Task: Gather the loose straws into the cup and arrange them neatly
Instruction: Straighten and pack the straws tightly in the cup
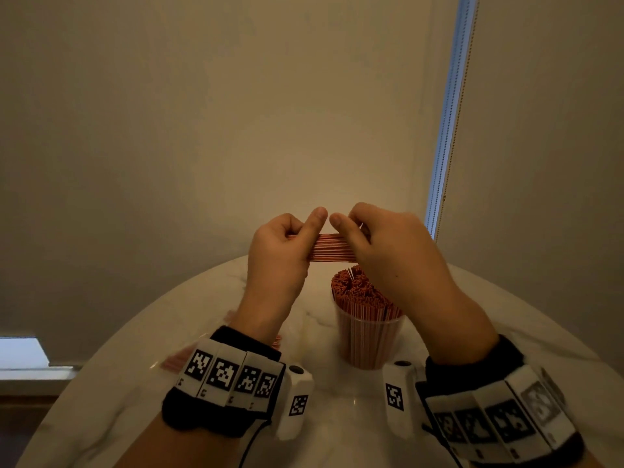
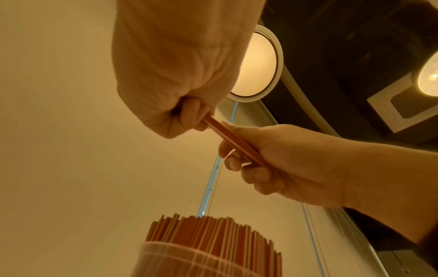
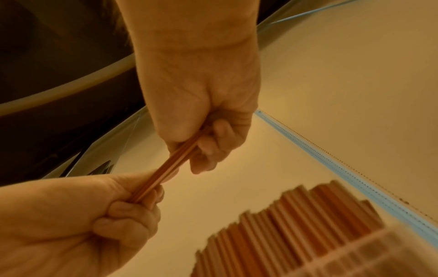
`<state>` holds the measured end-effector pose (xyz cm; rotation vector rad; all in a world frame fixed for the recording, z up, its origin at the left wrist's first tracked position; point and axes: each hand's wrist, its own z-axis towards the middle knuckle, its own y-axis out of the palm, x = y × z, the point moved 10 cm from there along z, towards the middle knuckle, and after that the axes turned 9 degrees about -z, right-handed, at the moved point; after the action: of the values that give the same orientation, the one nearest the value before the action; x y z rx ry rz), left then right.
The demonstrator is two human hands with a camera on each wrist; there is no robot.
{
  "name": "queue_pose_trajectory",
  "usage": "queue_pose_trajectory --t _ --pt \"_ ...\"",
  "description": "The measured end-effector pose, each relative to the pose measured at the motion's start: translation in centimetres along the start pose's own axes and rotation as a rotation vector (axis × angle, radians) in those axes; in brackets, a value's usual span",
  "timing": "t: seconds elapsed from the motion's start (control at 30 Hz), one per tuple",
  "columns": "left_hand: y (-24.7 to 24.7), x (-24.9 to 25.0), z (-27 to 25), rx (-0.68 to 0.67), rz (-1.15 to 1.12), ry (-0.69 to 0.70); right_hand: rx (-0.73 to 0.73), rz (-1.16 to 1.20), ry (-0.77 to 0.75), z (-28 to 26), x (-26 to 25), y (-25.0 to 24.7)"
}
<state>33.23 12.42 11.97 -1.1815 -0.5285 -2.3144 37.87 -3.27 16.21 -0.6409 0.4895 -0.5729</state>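
A small bundle of thin red straws [image 1: 332, 248] lies level in the air, held at both ends. My left hand [image 1: 282, 255] grips its left end with curled fingers and the thumb on top. My right hand [image 1: 381, 251] grips the right end the same way. Just below stands a clear plastic cup [image 1: 369, 339] packed with upright red straws [image 1: 358, 287]. From the left wrist, the bundle [image 2: 233, 140] runs between my left hand [image 2: 187, 114] and right hand [image 2: 249, 161], above the cup [image 2: 208, 260]. From the right wrist, the bundle [image 3: 169, 169] is seen above the cup's straws [image 3: 296, 215].
The cup stands on a round white marble table [image 1: 202, 298]. A few loose red straws [image 1: 173, 363] lie on it at the left, partly hidden by my left wrist. A blind with a bead chain [image 1: 447, 136] hangs behind the table at the right.
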Motion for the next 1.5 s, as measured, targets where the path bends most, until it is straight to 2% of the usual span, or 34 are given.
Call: queue_pose_trajectory --t 0.1,0.23,0.27,0.4,0.47,0.53,0.63,0.77,0.87,0.93,1.07,1.17,1.33,1.5 --pt "-0.1 -0.5 -0.1 0.002 -0.067 -0.032 0.025 0.004 0.062 -0.2 0.2 0.4" --pt "1.4 -1.4 -0.2 -0.195 0.054 -0.089 0.037 0.019 0.130 -0.2 1.5 0.1" --pt "1.5 -1.5 -0.2 -0.209 0.079 -0.097 0.037 0.038 0.126 -0.1 1.7 0.0" --pt "0.3 -2.0 0.0 -0.069 0.038 -0.123 0.022 0.274 0.204 -0.1 2.4 -0.3" --pt "-0.6 -2.6 0.1 0.046 -0.105 -0.195 -0.028 0.410 0.269 -0.2 2.8 -0.1" --pt "-0.7 -3.1 -0.1 0.100 -0.282 -0.267 -0.133 0.515 0.282 -0.3 2.3 0.5" --pt "1.8 -3.1 -0.9 -0.013 -0.352 -0.319 -0.223 0.646 0.198 -0.5 0.6 1.0" --pt "3.9 -3.7 -2.0 -0.190 -0.177 -0.345 -0.133 0.612 0.181 -0.3 1.4 -0.5" --pt "2.7 -3.9 -1.5 -0.142 0.051 -0.243 0.002 0.449 0.201 -0.1 3.6 -2.2" --pt "2.5 -4.5 -1.5 -0.152 0.126 -0.253 0.052 0.377 0.225 0.0 4.7 -2.7" --pt "5.5 -7.9 -4.1 -0.480 0.129 -0.517 -0.070 0.273 0.246 -0.1 5.5 -0.2" --pt "7.2 -8.9 -6.1 -0.659 0.123 -0.594 -0.120 0.216 0.262 -0.3 5.8 1.5" --pt "6.4 -9.2 -5.6 -0.620 0.206 -0.576 -0.346 0.279 0.282 -0.4 6.5 3.7" --pt "6.4 -9.3 -5.8 -0.649 0.242 -0.566 -0.343 0.270 0.285 -0.6 6.7 3.4"
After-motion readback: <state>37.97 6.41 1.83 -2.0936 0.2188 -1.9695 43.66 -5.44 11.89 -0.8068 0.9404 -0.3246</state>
